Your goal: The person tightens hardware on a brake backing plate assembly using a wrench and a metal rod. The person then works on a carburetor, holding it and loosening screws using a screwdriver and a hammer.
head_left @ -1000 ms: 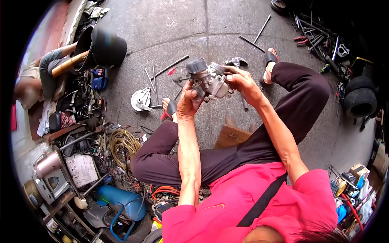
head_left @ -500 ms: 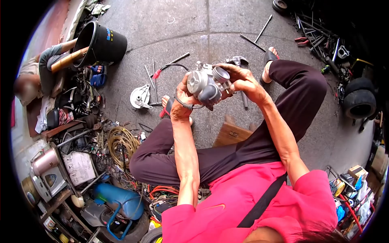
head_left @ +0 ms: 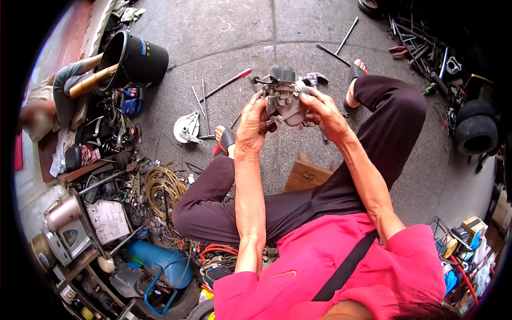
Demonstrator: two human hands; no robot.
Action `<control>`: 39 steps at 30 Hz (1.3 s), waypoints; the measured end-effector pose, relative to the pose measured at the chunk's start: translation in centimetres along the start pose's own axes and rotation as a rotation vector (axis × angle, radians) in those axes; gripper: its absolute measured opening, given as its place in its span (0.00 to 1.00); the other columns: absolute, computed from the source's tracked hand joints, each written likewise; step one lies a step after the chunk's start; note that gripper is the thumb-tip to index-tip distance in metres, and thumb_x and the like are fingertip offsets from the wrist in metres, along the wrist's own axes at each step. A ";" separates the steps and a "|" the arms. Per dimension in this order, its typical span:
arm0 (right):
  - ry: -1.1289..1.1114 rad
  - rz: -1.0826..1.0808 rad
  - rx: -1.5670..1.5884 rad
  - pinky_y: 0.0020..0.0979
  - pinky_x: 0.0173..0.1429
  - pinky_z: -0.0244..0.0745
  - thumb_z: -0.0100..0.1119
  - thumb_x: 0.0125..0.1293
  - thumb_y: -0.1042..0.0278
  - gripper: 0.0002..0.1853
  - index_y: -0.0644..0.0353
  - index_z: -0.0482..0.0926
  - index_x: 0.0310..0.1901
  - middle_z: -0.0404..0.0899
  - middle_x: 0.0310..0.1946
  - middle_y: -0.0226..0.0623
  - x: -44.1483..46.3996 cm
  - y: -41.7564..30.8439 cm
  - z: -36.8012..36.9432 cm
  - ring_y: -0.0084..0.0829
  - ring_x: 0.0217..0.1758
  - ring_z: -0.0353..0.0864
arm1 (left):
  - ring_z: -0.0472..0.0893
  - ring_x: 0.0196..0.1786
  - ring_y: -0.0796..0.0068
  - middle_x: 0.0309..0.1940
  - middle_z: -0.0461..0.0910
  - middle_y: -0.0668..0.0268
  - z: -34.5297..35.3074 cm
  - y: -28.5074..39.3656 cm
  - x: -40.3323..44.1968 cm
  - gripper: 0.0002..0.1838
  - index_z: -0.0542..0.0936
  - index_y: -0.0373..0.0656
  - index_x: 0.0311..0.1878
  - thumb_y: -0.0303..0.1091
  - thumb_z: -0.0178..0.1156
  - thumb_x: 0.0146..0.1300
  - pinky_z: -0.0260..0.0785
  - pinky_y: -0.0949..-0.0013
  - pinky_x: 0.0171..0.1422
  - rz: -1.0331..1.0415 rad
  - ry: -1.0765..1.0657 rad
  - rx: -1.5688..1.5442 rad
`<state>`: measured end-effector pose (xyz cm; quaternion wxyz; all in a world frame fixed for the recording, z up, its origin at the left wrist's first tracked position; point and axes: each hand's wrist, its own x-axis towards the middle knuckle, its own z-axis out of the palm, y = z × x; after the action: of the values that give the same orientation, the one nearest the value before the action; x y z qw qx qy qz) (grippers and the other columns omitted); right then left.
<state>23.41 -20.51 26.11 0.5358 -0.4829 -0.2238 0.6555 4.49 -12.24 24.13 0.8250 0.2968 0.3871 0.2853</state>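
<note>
A grey metal carburetor [head_left: 290, 104] with a black cap is raised above the floor between my hands. My left hand [head_left: 253, 125] grips its left side, fingers curled behind it. On the opposite side my right hand [head_left: 326, 113] holds the body, with thumb and fingers closed around the edge. Just behind the carburetor, a hammer [head_left: 316, 79] lies on the concrete, mostly covered by the part and my right hand. Left of my hands, a round metal brake plate [head_left: 186, 128] rests near several thin metal rods.
A wooden block [head_left: 306, 176] stands between my legs. At upper left a person sits by a black bucket [head_left: 140, 57]. Tools [head_left: 421, 48] and tires [head_left: 476, 133] lie at right. Coiled tubing [head_left: 162, 192] and a blue tank [head_left: 160, 261] are at lower left.
The carburetor has been turned over in my hands, so a different face and the black cap at its top now show. Both hands have shifted their grip on its sides.
</note>
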 end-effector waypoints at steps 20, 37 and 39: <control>-0.202 -0.249 0.036 0.28 0.53 0.76 0.64 0.62 0.72 0.22 0.62 0.74 0.58 0.80 0.48 0.34 0.0 0.3 0.1 0.24 0.51 0.78 | 0.73 0.55 0.53 0.58 0.71 0.54 -2.2 -6.8 1.9 0.48 0.63 0.46 0.67 0.72 0.51 0.49 0.69 0.55 0.49 -0.140 -0.432 -0.847; 0.115 -0.248 -0.119 0.19 0.32 0.70 0.60 0.65 0.61 0.17 0.63 0.77 0.51 0.80 0.30 0.28 0.8 0.5 -1.5 0.16 0.26 0.76 | 0.67 0.35 0.68 0.45 0.74 0.53 4.5 -3.7 0.0 0.31 0.72 0.39 0.55 0.56 0.44 0.61 0.56 0.76 0.24 -0.381 -0.133 -0.806; 0.139 -0.232 -0.106 0.20 0.29 0.69 0.59 0.66 0.61 0.17 0.64 0.77 0.51 0.78 0.24 0.29 1.1 0.7 -1.5 0.18 0.22 0.76 | 0.72 0.33 0.64 0.39 0.77 0.54 4.6 -3.4 0.1 0.29 0.75 0.39 0.51 0.55 0.42 0.62 0.60 0.72 0.23 -0.423 -0.129 -0.862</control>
<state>24.42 -20.08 24.43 0.5959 -0.5258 -0.2747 0.5413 9.05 -15.65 24.04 0.9351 -0.1400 0.2336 0.2267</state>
